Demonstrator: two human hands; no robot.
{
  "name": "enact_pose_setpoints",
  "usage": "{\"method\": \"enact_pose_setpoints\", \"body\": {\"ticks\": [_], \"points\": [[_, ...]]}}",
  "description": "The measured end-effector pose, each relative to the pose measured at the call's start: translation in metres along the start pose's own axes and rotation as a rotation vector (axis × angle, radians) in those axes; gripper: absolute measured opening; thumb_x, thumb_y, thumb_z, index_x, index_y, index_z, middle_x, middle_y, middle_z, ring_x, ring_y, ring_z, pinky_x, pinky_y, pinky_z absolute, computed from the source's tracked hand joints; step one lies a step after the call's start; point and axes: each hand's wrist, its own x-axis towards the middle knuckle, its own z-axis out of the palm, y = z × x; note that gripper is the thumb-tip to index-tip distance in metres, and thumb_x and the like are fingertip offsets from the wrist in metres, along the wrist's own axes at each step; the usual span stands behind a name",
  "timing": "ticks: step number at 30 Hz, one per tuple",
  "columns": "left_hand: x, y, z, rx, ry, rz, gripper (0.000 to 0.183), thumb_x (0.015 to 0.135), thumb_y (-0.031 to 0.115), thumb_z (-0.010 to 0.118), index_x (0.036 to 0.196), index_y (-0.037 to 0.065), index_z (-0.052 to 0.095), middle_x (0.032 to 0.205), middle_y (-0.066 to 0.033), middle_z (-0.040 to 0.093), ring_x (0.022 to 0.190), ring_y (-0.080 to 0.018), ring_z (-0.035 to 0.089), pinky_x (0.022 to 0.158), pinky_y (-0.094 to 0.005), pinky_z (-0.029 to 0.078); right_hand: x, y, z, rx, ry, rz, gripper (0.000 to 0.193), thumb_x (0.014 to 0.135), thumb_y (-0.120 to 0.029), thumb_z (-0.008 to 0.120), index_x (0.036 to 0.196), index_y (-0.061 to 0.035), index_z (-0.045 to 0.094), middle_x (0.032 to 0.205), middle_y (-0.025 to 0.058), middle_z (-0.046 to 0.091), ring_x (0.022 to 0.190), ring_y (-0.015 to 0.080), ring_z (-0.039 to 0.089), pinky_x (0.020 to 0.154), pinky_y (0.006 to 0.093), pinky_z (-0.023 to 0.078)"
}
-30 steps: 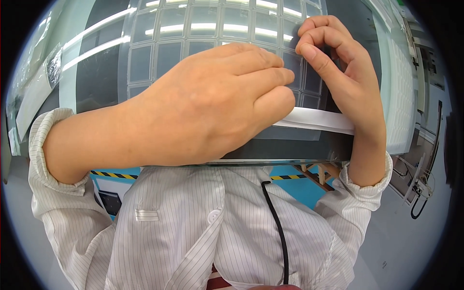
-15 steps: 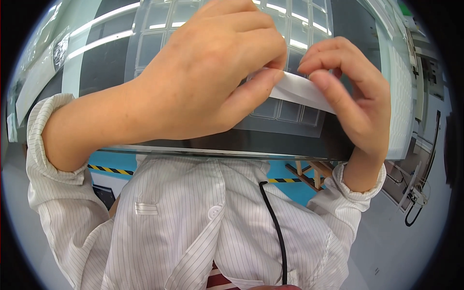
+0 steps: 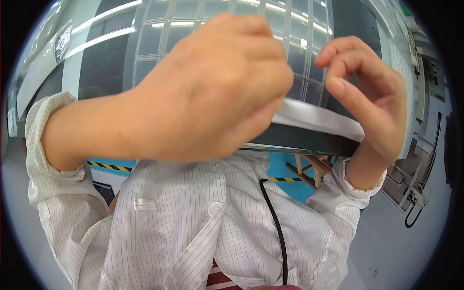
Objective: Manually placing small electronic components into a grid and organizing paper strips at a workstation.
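Note:
My left hand (image 3: 217, 87) is closed over a white strip (image 3: 319, 118), knuckles up, its fingertips hidden. From that hand the flexible strip runs slantwise to the right, above the near table edge, and its far end passes by my right wrist. My right hand (image 3: 369, 92) is raised at the right with curled fingers. Its thumb and index fingertips come together in a pinch, and whatever may be between them cannot be made out. Beyond and below both hands lies a clear sheet with a grid of rectangular pockets (image 3: 181, 36), partly covered by my left hand.
The sheet rests on a dark glossy table surface (image 3: 104, 72) that reflects bright light bars. Clear plastic wrapping (image 3: 38, 77) lies at the far left. A wooden frame (image 3: 309, 169) stands below the near edge, by a yellow-black floor stripe (image 3: 285, 180).
My left hand has moved nearer to me with the white strip, which now hangs closer to the table's near edge. My right hand has shifted slightly right, and its fingers have curled closer together.

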Motion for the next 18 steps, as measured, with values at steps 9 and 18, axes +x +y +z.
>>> {"method": "enact_pose_setpoints", "body": {"ticks": [9, 18], "points": [[-0.006, -0.002, 0.031, -0.013, 0.094, 0.121, 0.016, 0.075, -0.003, 0.070, 0.087, 0.000, 0.060, 0.107, -0.0146, 0.070, 0.102, -0.0353, 0.067, 0.083, -0.0416, 0.054, 0.005, 0.018, 0.006, -0.148, -0.062, 0.092, 0.011, 0.090, -0.011, 0.070, 0.092, -0.0005, 0.067, 0.112, 0.0052, 0.062, 0.088, 0.0099, 0.050, 0.077, 0.0237, 0.038], [-0.005, -0.003, 0.029, 0.003, 0.095, 0.142, 0.017, 0.074, -0.006, 0.070, 0.087, -0.001, 0.060, 0.107, -0.0162, 0.071, 0.099, -0.0359, 0.068, 0.078, -0.0407, 0.055, 0.016, -0.017, 0.017, -0.095, -0.013, 0.350, 0.009, 0.087, -0.007, 0.075, 0.087, 0.0009, 0.070, 0.098, 0.0075, 0.063, 0.079, 0.0117, 0.054, 0.069, 0.0247, 0.042]]}}
